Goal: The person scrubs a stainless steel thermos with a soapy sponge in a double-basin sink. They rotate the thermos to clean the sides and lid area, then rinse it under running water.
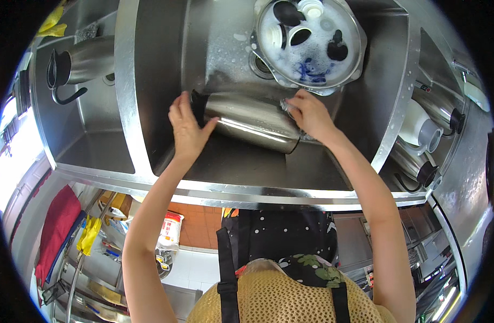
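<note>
A stainless steel vacuum jug with a black collar lies on its side in the middle sink basin, its base towards the right. My left hand grips the collar end, thumb on the steel body and fingers by the black rim. In my right hand is a wire scrubber, held against the jug's body near the base. Part of the scrubber is hidden by the fingers. Beyond the jug, a metal basin holds sudsy water with several black and white lids.
A steel jug lies in the left basin, its lid hanging down. Steel jugs and a white jug lie in the right basin. Metal dividers separate the basins. A drain shows beside the sudsy basin. Yellow gloves hang at lower left.
</note>
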Demonstrator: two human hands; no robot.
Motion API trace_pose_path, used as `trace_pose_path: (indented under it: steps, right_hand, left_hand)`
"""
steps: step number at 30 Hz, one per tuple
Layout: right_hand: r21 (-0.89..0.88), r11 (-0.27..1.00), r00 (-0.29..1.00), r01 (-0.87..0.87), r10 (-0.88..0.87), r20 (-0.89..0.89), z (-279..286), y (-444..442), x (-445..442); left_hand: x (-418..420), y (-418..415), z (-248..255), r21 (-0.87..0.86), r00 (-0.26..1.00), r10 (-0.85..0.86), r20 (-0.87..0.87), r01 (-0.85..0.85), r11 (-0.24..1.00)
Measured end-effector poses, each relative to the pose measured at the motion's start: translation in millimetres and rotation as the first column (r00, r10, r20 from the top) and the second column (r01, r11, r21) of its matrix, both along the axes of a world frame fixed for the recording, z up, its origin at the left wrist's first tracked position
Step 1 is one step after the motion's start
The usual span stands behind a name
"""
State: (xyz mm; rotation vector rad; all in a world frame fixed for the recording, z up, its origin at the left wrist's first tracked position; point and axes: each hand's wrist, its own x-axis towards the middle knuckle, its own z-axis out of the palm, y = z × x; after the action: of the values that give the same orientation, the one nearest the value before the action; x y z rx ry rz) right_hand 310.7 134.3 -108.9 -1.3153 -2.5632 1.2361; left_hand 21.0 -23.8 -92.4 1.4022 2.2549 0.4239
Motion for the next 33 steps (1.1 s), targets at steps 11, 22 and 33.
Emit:
trace_pose_path:
  steps: [11, 22, 33]
  right_hand:
    - [0.52, 0.854, 0.961, 0.027, -0.165, 0.22, -102.7, 82.4, -8.1]
    - [0.102, 0.955, 0.957, 0.277, -0.265, -0.121, -57.8, 112.0, 16.5]
    - [-0.073, 0.96, 0.818, 0.269, -0.268, -0.509, 98.3, -50.4, -67.4]
  left_hand:
    - [-40.3, -9.8, -68.9, -0.341, 0.837, 0.411, 0.361, -0.292, 0.894]
    - [-12.4, 7.0, -23.4, -0.471, 0.704, 0.476, 0.526, -0.225, 0.853]
    - [57.0, 13.5, 80.7, 0.043, 0.988, 0.066, 0.141, -0.073, 0.996]
